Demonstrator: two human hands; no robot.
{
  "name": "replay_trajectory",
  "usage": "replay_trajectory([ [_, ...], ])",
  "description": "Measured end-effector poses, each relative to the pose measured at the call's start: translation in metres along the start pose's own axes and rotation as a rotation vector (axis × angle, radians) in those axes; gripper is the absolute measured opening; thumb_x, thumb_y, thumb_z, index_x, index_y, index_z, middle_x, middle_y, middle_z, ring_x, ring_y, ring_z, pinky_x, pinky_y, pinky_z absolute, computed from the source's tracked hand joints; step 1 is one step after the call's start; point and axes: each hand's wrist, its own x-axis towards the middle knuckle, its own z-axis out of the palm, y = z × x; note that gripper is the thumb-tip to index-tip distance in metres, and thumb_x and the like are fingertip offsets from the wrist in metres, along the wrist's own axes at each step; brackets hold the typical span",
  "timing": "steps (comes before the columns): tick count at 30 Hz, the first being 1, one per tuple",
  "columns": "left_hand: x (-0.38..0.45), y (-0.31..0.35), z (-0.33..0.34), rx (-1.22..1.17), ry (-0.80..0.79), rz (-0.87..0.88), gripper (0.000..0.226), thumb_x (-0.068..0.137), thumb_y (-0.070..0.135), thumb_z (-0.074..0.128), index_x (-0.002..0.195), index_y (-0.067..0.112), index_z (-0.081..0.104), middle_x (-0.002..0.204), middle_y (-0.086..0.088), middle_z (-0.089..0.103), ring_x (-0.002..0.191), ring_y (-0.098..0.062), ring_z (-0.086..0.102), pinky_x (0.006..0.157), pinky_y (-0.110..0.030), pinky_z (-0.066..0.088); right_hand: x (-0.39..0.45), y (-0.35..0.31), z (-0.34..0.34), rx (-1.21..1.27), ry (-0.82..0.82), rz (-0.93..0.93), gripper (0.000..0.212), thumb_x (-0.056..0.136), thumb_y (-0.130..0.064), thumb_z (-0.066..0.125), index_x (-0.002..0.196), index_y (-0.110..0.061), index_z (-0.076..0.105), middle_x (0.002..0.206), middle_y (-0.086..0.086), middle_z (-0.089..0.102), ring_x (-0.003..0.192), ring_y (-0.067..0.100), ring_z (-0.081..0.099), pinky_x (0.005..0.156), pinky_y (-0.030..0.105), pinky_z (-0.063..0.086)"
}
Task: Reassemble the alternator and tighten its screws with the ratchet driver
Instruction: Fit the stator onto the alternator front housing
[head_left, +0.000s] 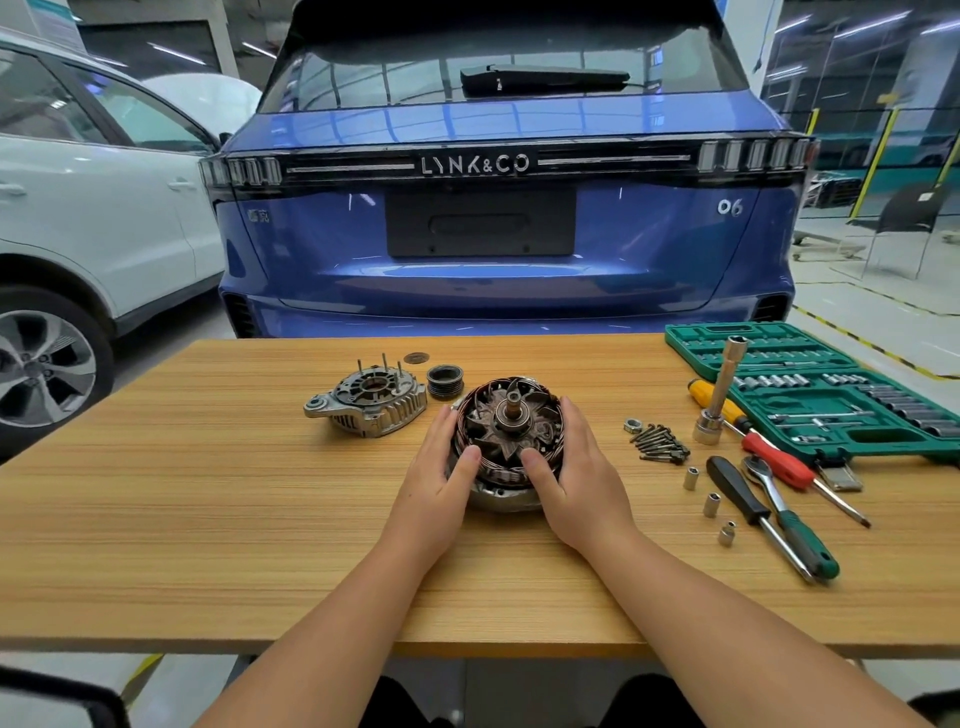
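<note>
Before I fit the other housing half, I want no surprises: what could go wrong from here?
1. The stator and rotor assembly sits exposed between the left hand and the right hand; rough seating might nick the copper windings.
2. The housing half has upright studs that may snag if misaligned.
3. The loose screws and three small sockets lie among the tools and could roll away.

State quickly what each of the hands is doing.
Left hand: holding the stator assembly, fingers curved round it.
Right hand: holding the opposite side.
</note>
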Motion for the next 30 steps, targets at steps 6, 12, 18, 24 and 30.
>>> replay_trajectory([
  [6,0.008,-0.007,-0.007,-0.354,0.321,-0.265,0.052,0.094,0.062,0.043,0.136,0.033,0.055,0.123,0.019,0.061,0.115,0.001,0.056,0.097,-0.029,0.047,0.000,0.000,-0.002,0.001,-0.011,0.010,0.097,0.083,-0.081,0.021,0.161,-0.026,0.005,0.169,-0.006,0.013,0.152,0.014,0.021,0.112,0.032,0.030],
  [12,0.025,-0.023,-0.029,-0.520,0.556,-0.402,0.012,0.101,0.030,0.057,0.108,0.024,0.063,0.099,0.001,0.067,0.094,-0.013,0.064,0.076,-0.026,0.049,-0.001,-0.001,-0.003,0.002,-0.011,0.012,0.097,0.083,-0.079,0.022,0.162,-0.025,0.005,0.169,-0.006,0.014,0.152,0.015,0.023,0.110,0.032,0.032],
  [18,0.049,-0.038,-0.057,-0.727,0.665,-0.535,0.007,0.099,0.022,0.063,0.102,0.023,0.057,0.109,-0.005,0.063,0.099,-0.015,0.063,0.075,-0.030,0.053,0.000,-0.001,-0.002,-0.006,-0.015,0.011,0.099,0.082,-0.081,0.020,0.162,-0.024,0.005,0.169,-0.005,0.015,0.152,0.015,0.023,0.112,0.032,0.032],
  [24,0.075,-0.037,-0.087,-0.916,0.627,-0.714,0.035,0.095,0.044,0.066,0.114,0.017,0.054,0.109,-0.006,0.060,0.100,-0.022,0.065,0.070,-0.038,0.057,0.000,0.001,-0.002,-0.014,0.010,0.003,0.097,0.083,-0.079,0.021,0.161,-0.024,0.007,0.168,-0.002,0.018,0.151,0.018,0.027,0.111,0.036,0.035],
  [30,0.094,-0.046,-0.109,-0.953,0.740,-0.789,0.041,0.097,0.050,0.060,0.122,0.017,0.057,0.107,-0.006,0.066,0.090,-0.017,0.069,0.062,-0.031,0.056,0.002,-0.004,0.001,-0.017,0.002,-0.010,0.096,0.083,-0.078,0.021,0.161,-0.024,0.007,0.168,-0.002,0.018,0.150,0.019,0.028,0.111,0.037,0.036],
])
